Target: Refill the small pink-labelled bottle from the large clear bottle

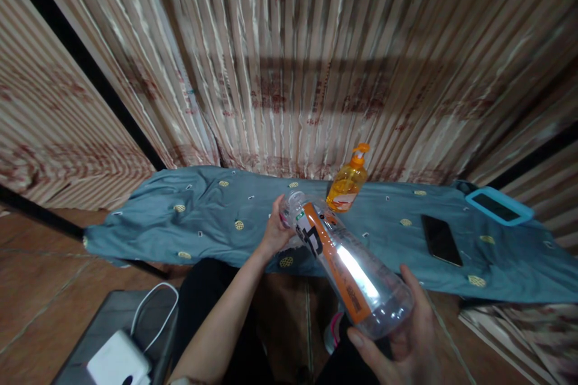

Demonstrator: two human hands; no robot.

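A large clear plastic bottle (361,277) with an orange, white and black label lies tilted across the middle of my view. Its open neck points up and left, and no cap shows on it. My right hand (406,337) grips the base from below, thumb on one side and fingers on the other. Up by the neck, my left hand (274,231) has its fingers curled, partly hidden behind the bottle. Some clear plastic and a bit of pink show beside those fingers; I cannot make out whether they belong to a second item. Just beyond stands an orange pump bottle (347,186), part full of liquid.
A blue-grey patterned cloth (217,204) covers the long narrow table. To the right lie a black phone (441,239) and a light-blue framed case (499,206). At lower left, a white charger (120,361) with a cable rests on a dark stool (99,325). Striped curtains (293,72) hang behind.
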